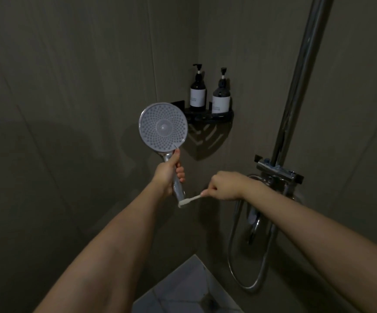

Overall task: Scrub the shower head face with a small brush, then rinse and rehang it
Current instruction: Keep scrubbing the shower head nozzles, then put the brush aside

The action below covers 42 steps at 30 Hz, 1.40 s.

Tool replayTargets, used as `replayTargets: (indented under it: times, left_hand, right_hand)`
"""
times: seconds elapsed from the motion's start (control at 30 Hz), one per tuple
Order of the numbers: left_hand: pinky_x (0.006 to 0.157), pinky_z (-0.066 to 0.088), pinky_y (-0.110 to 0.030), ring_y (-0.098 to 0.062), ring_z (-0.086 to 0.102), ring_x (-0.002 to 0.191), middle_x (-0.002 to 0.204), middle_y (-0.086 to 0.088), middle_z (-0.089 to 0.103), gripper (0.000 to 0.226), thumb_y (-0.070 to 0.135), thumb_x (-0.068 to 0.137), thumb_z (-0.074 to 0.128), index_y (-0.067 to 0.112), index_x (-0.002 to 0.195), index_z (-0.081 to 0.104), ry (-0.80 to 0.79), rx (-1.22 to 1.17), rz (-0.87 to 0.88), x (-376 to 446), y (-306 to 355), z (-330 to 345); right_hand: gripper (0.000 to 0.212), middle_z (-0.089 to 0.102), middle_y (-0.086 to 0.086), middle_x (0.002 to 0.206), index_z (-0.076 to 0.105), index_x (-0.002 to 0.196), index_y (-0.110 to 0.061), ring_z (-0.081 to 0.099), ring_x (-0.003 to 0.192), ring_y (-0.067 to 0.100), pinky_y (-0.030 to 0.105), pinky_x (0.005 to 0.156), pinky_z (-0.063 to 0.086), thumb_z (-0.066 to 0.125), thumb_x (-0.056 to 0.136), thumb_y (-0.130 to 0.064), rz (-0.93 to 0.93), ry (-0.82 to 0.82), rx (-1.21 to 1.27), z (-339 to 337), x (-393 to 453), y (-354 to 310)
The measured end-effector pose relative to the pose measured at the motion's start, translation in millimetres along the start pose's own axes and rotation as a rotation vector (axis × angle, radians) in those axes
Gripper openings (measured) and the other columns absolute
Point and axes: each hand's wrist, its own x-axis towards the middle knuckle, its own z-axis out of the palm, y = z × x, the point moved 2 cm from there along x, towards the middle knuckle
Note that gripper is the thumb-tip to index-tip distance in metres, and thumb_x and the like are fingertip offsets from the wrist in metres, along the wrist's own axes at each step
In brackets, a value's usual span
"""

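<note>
At the corner of a dim, grey-tiled shower stall, seen from the head camera, a round, pale-grey shower head with a chrome handle (163, 127) is held upright, its nozzle-dotted face turned toward the camera. The chrome handle is gripped by the left hand (168, 175), whose fingers are curled round it and whose thumb is laid up along the neck just below the round face. A small white brush with a thin handle (188, 201) is pinched at its handle end by the right hand (224, 185), fingers closed on it. The bristled tip of the brush is seen at the lower end of the chrome handle, touching it or just beside it, well below the face.

Behind the shower head, a black corner shelf (214, 116) is fixed where the two walls meet, and two dark pump bottles with white labels (209, 93) are stood on it side by side. To the right, a tall chrome riser pipe (300, 80) is mounted on the wall above a chrome mixer valve (278, 172), from which a looped chrome hose (250, 283) is hung. A patch of pale floor tile (183, 288) is visible at the bottom.
</note>
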Motion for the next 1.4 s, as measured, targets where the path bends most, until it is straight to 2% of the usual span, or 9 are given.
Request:
replayTargets:
  times: [0.13, 0.3, 0.43, 0.5, 0.63, 0.77, 1.0, 1.23, 1.4]
  left_hand:
    - [0.034, 0.031, -0.014, -0.005, 0.032, 0.031, 0.039, 0.007, 0.033, 0.044, 0.048, 0.090, 0.051, 0.016, 0.063, 0.036, -0.023, 0.015, -0.020, -2, 4, -3]
    - [0.034, 0.031, -0.014, -0.005, 0.032, 0.031, 0.039, 0.007, 0.032, 0.044, 0.048, 0.090, 0.051, 0.018, 0.062, 0.036, -0.018, -0.033, -0.045, 0, -3, -1]
    - [0.035, 0.030, -0.013, -0.005, 0.032, 0.029, 0.037, 0.007, 0.032, 0.046, 0.047, 0.092, 0.048, 0.016, 0.060, 0.035, -0.043, 0.059, -0.059, -4, -7, -2]
    - [0.035, 0.031, -0.013, -0.005, 0.032, 0.029, 0.037, 0.007, 0.032, 0.046, 0.048, 0.092, 0.048, 0.017, 0.061, 0.036, -0.032, 0.076, -0.063, -3, -9, -6]
    - [0.034, 0.031, -0.013, -0.005, 0.032, 0.030, 0.038, 0.007, 0.032, 0.045, 0.049, 0.091, 0.049, 0.016, 0.063, 0.036, -0.031, 0.019, -0.079, 0, -14, -3]
    - [0.033, 0.031, -0.013, -0.004, 0.032, 0.029, 0.037, 0.007, 0.032, 0.046, 0.051, 0.091, 0.047, 0.016, 0.062, 0.036, -0.065, 0.043, -0.098, -3, -13, -1]
    - [0.038, 0.035, -0.014, -0.006, 0.039, 0.035, 0.052, 0.002, 0.039, 0.048, 0.061, 0.090, 0.039, 0.017, 0.073, 0.046, -0.052, -0.138, -0.100, -4, -19, 2]
    - [0.040, 0.036, -0.016, -0.010, 0.041, 0.041, 0.048, 0.000, 0.041, 0.058, 0.063, 0.091, 0.031, 0.014, 0.063, 0.043, -0.040, 0.009, -0.072, -8, -10, -1]
    - [0.040, 0.032, -0.017, -0.009, 0.037, 0.038, 0.045, 0.002, 0.037, 0.058, 0.067, 0.089, 0.030, 0.016, 0.061, 0.039, 0.011, -0.014, -0.059, -5, -9, -4]
  right_hand:
    - [0.046, 0.054, -0.001, 0.073, 0.062, 0.078, -0.021, 0.055, 0.078, 0.020, 0.031, 0.068, 0.044, 0.035, 0.094, -0.054, 0.122, -0.013, -0.054, -3, -11, 32]
    - [0.049, 0.063, 0.002, 0.085, 0.068, 0.094, -0.019, 0.059, 0.083, 0.020, 0.030, 0.068, 0.041, 0.035, 0.093, -0.055, -0.148, 0.103, -0.206, -1, -13, -18]
    - [0.053, 0.065, 0.011, 0.111, 0.066, 0.108, -0.017, 0.061, 0.104, 0.028, 0.035, 0.077, 0.047, 0.033, 0.094, -0.057, 0.104, 0.101, -0.276, -11, -11, 14]
    - [0.054, 0.066, 0.010, 0.107, 0.067, 0.103, -0.018, 0.062, 0.099, 0.028, 0.034, 0.074, 0.046, 0.032, 0.094, -0.058, 0.114, 0.108, -0.243, -16, -19, 23]
    - [0.051, 0.068, 0.008, 0.098, 0.068, 0.101, -0.020, 0.064, 0.093, 0.027, 0.033, 0.072, 0.047, 0.034, 0.093, -0.057, -0.167, 0.109, -0.319, -1, -19, -18]
    - [0.052, 0.065, 0.010, 0.103, 0.065, 0.103, -0.014, 0.062, 0.098, 0.027, 0.035, 0.077, 0.047, 0.035, 0.094, -0.055, 0.176, 0.048, -0.115, -3, -11, 22]
    - [0.048, 0.056, 0.002, 0.068, 0.063, 0.071, -0.016, 0.055, 0.069, 0.019, 0.029, 0.061, 0.041, 0.039, 0.094, -0.051, 0.025, 0.167, 0.088, -7, 0, -8]
    - [0.048, 0.058, 0.003, 0.079, 0.068, 0.091, -0.013, 0.056, 0.078, 0.020, 0.030, 0.068, 0.041, 0.044, 0.091, -0.054, 0.018, -0.257, -0.029, 19, -14, -10]
    - [0.047, 0.059, 0.000, 0.076, 0.067, 0.087, -0.017, 0.058, 0.079, 0.019, 0.029, 0.065, 0.041, 0.039, 0.092, -0.054, -0.010, -0.008, -0.029, 13, -6, -12]
